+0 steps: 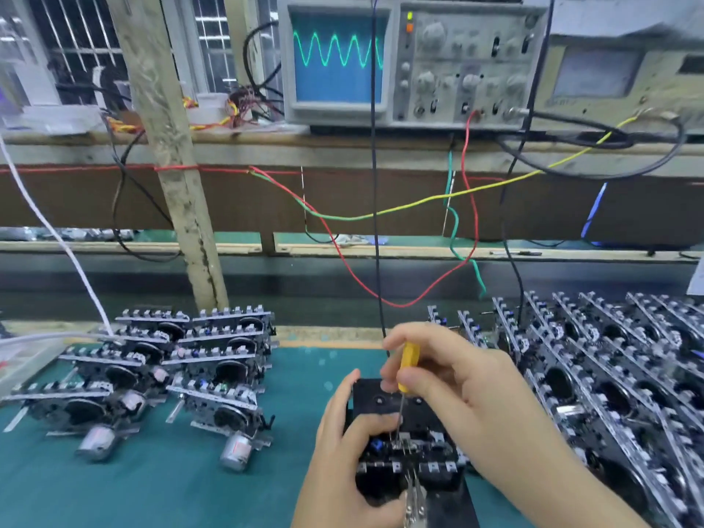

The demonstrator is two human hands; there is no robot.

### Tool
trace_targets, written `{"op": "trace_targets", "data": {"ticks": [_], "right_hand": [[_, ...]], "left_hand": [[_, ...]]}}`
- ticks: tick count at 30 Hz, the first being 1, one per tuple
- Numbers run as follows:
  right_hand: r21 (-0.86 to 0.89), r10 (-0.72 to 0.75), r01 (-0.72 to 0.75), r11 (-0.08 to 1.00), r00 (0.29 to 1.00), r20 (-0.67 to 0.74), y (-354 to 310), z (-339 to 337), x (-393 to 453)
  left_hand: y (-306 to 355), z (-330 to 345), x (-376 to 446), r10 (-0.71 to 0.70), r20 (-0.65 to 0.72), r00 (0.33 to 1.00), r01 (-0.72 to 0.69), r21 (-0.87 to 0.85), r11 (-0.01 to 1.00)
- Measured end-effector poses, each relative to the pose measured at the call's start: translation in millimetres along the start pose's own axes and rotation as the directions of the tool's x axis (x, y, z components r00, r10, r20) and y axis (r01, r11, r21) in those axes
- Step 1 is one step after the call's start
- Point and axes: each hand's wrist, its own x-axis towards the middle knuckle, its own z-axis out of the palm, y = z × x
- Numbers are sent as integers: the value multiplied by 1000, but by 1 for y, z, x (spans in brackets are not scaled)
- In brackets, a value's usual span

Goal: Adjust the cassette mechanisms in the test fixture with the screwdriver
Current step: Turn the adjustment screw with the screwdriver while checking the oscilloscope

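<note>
A black test fixture [430,409] sits at the lower centre of the green mat with a cassette mechanism [415,449] seated in it. My right hand [457,379] pinches a yellow-handled screwdriver [409,365] upright, its thin blade reaching down onto the mechanism. My left hand [343,443] grips the fixture's left side, thumb lying over the mechanism. A metal clip [415,497] hangs at the fixture's front.
Several mechanisms with motors [160,375] lie in rows on the left of the mat [152,489]. A dense stack of mechanisms [609,375] fills the right. An oscilloscope [411,59] on the shelf shows a green sine wave. Red, green, yellow and black wires [375,222] hang over the fixture.
</note>
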Motion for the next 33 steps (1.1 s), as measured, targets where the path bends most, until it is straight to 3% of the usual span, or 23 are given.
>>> {"op": "trace_targets", "data": {"ticks": [5,9,11,14,16,18,19,21,23,24,27,33], "right_hand": [[-85,-2,-3,996,998,-59,0,1,5],[-69,5,-17,997,987,-161,-2,8,3],[-16,51,-54,998,986,-160,0,8,-3],[82,149,-134,988,964,-222,7,-5,-16],[-169,189,-219,961,966,-176,19,-14,-24],[-466,342,-303,831,940,-1,33,-13,-35],[-501,426,-344,794,903,55,39,-10,-40],[-430,475,-390,815,873,108,45,-5,-51],[-367,416,-353,861,903,109,50,-2,-62],[-324,398,-346,880,911,106,51,-1,-66],[-192,351,-326,926,929,114,48,0,-73],[-154,300,-290,945,953,47,49,3,-77]], "left_hand": [[7,-5,13,-105,58,993,109,-72,991],[10,-7,12,-68,100,993,73,-47,996],[14,-5,15,-149,74,986,159,-167,973],[12,-4,20,-379,87,921,384,-360,850],[1,-4,26,-406,152,901,429,-447,785],[-6,-4,27,-375,157,913,405,-435,804],[-10,-5,21,-342,135,930,367,-394,843],[-10,-4,17,-237,93,967,252,-241,937],[-14,4,13,-86,68,994,84,25,996],[-15,4,7,-35,49,998,31,79,996],[-9,6,5,-34,-8,999,35,58,998],[-4,5,2,-7,-19,1000,7,27,1000]]}}
